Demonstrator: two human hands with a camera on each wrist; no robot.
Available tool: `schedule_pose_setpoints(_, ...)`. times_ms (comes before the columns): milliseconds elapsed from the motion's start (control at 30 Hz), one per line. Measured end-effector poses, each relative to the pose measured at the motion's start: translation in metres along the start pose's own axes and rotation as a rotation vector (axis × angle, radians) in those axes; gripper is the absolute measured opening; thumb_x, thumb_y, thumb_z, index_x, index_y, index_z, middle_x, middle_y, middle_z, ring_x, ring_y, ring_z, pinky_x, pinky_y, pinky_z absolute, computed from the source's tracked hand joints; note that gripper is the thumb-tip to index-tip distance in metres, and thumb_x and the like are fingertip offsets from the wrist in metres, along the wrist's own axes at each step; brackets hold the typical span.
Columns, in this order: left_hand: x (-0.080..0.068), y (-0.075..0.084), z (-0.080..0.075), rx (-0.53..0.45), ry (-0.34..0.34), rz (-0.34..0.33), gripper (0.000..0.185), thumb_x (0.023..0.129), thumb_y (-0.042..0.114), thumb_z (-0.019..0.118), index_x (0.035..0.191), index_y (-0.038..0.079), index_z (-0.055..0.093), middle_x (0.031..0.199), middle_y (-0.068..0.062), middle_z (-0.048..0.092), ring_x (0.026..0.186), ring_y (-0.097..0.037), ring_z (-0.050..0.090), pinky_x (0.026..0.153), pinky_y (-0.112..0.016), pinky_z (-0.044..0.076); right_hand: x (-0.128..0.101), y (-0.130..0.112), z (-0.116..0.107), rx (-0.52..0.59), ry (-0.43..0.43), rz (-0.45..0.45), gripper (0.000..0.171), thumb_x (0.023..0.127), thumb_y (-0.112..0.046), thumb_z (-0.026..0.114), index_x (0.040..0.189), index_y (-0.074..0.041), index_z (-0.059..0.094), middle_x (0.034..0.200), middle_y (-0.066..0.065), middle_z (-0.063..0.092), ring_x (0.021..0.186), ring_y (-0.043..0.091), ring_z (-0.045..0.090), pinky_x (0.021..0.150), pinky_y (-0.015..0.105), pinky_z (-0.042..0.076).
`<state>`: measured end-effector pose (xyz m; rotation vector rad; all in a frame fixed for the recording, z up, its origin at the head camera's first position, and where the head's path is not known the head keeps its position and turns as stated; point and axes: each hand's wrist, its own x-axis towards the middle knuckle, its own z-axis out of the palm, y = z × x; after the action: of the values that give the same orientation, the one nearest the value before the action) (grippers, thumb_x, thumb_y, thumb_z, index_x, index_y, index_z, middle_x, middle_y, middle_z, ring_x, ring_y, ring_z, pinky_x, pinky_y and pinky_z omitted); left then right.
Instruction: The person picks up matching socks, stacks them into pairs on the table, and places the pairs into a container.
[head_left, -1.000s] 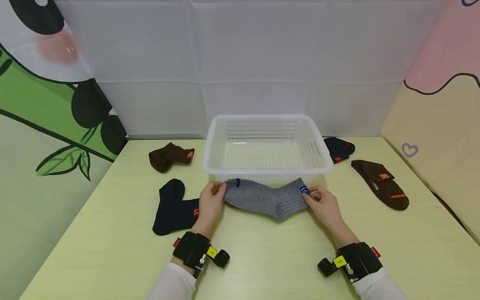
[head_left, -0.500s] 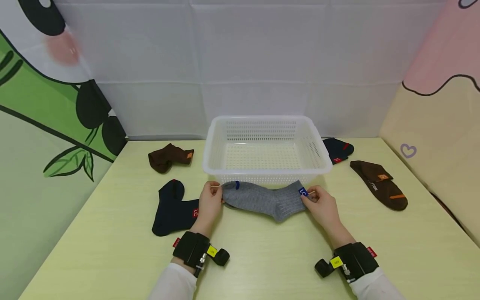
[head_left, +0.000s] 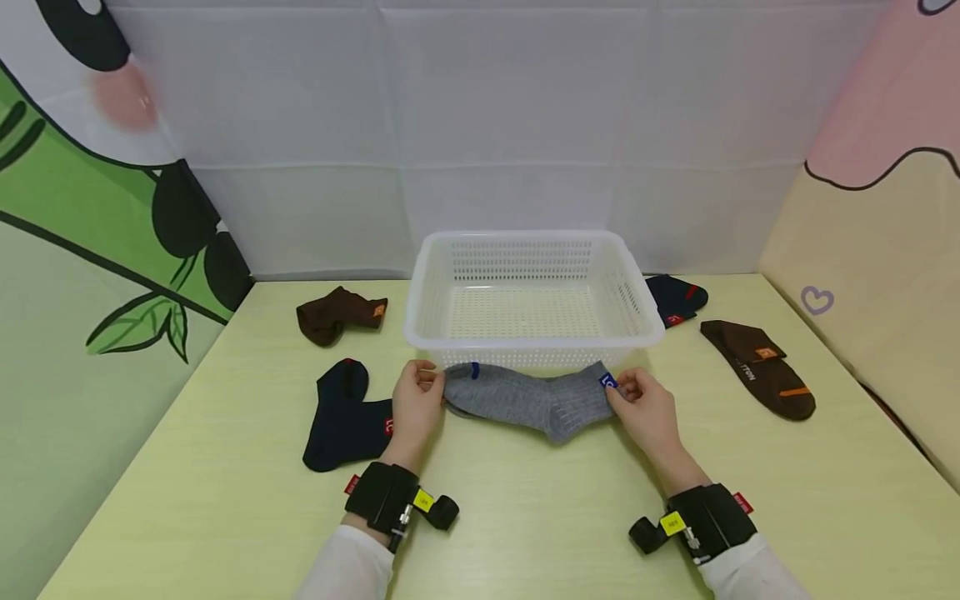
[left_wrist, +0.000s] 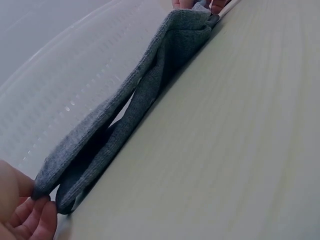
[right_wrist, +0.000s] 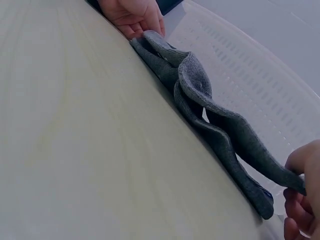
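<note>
Two grey socks (head_left: 517,398), one lying over the other, stretch sideways in front of the white basket. The upper one has a blue mark near the toe and a blue label at the cuff. My left hand (head_left: 417,406) pinches the toe end of the upper sock between thumb and fingers. At the cuff end my right hand (head_left: 647,410) pinches the upper sock by its opening. In the right wrist view, the upper sock (right_wrist: 250,145) bows up from the lower sock (right_wrist: 225,165), leaving gaps between them.
The white basket (head_left: 534,342) stands behind the grey socks. A brown sock (head_left: 339,315) and a navy sock (head_left: 341,425) lie on the left. To the right are another navy sock (head_left: 671,298), partly behind the basket, and another brown sock (head_left: 757,371).
My left hand has shifted slightly left, its fingers changing position at the sock's toe. My right hand keeps its hold on the cuff, and the other socks and basket stay put.
</note>
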<state>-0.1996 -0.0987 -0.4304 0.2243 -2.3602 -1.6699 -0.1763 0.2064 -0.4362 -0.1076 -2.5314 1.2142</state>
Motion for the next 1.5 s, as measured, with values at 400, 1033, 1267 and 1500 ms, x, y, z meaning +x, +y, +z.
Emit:
schedule_pose_setpoints(400,0.002,-0.004,-0.002,0.118,0.019,0.069,0.014,0.09,0.006,0.06,0.1,-0.003,0.059,0.091,-0.019,0.065,0.079,-0.026,0.061,0.067,-0.027,0.047,0.0,-0.001,-0.001,-0.086,-0.126,0.028,0.013,0.086,-0.012,0.065,0.086,0.0,0.059,0.076,0.011,0.056,0.07,0.02,0.049,0.064,0.028,0.038)
schedule_pose_setpoints(1033,-0.009,-0.001,0.0,0.542,-0.06,0.22,0.027,0.087,0.022,0.064,0.088,-0.004,0.064,0.09,-0.021,0.062,0.087,-0.038,0.059,0.076,-0.047,0.045,0.002,-0.006,0.006,-0.314,-0.222,-0.028,0.051,0.083,-0.032,0.068,0.11,0.011,0.06,0.102,0.026,0.057,0.092,0.039,0.051,0.075,0.047,0.039)
schedule_pose_setpoints(1267,-0.009,-0.003,0.004,0.394,-0.14,0.211,0.017,0.09,0.015,0.06,0.098,0.0,0.057,0.09,-0.016,0.064,0.082,-0.03,0.06,0.073,-0.043,0.046,0.003,-0.003,0.006,-0.119,-0.229,-0.054,0.032,0.083,-0.021,0.069,0.099,0.006,0.061,0.084,0.016,0.059,0.075,0.025,0.051,0.064,0.033,0.039)
schedule_pose_setpoints(1500,-0.008,-0.001,0.007,0.143,-0.17,0.144,0.021,0.096,0.016,0.053,0.105,-0.002,0.056,0.091,-0.015,0.063,0.083,-0.023,0.055,0.074,-0.034,0.043,0.001,-0.005,0.002,0.309,-0.223,0.039,0.034,0.084,-0.03,0.069,0.092,0.0,0.058,0.078,0.0,0.052,0.069,0.01,0.045,0.061,0.024,0.038)
